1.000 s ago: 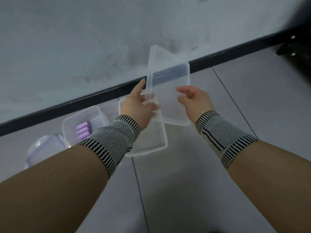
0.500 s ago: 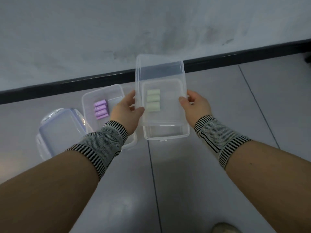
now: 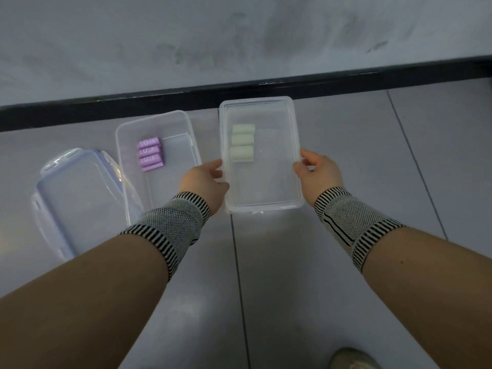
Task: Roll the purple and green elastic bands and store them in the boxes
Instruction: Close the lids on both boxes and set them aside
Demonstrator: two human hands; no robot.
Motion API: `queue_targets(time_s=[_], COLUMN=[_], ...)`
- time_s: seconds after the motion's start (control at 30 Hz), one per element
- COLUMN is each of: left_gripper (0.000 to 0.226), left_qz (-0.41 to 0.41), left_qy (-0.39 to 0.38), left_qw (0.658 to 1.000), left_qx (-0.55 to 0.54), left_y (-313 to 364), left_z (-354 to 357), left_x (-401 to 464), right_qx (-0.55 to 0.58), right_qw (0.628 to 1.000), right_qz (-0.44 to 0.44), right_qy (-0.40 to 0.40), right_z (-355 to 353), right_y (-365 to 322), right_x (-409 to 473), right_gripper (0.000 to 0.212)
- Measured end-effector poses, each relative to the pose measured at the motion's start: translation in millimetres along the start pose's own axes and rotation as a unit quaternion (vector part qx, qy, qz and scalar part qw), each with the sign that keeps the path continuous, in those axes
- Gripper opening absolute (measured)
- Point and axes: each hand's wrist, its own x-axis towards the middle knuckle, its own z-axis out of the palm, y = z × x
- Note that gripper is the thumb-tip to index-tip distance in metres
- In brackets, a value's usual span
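While a loose clear lid (image 3: 80,198) lies on the floor (image 3: 292,262) at far left, the open box (image 3: 157,166) just beside it holds the rolled purple bands (image 3: 149,154) near its far end. Further right, the left hand (image 3: 205,182) pinches the left long edge of a flat clear lid (image 3: 262,155), which sits over the second box holding the green rolls (image 3: 241,143); the right hand (image 3: 318,175) pinches the opposite edge. Its long axis runs away from the person, so pressing down evenly on both sides seems needed.

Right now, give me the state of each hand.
Left hand: fingers closed on the left edge of the clear lid.
Right hand: fingers closed on its right edge.
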Motion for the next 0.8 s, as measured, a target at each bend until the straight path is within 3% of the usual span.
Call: queue_targets(time_s=[0.63,0.8], left_gripper=[0.054,0.064], left_qz=[0.015,0.030], left_qy=[0.022,0.019], left_qw=[0.993,0.988], left_qx=[0.114,0.152], left_y=[5.5,3.1], left_z=[13.8,16.2], left_x=[11.4,16.3], right_qx=[0.094,0.102], right_qw=[0.995,0.994], right_qz=[0.021,0.029], right_qy=[-0.001,0.005], right_z=[6.4,8.0], right_y=[8.3,9.9], right_x=[9.1,14.2], right_gripper=[0.042,0.045])
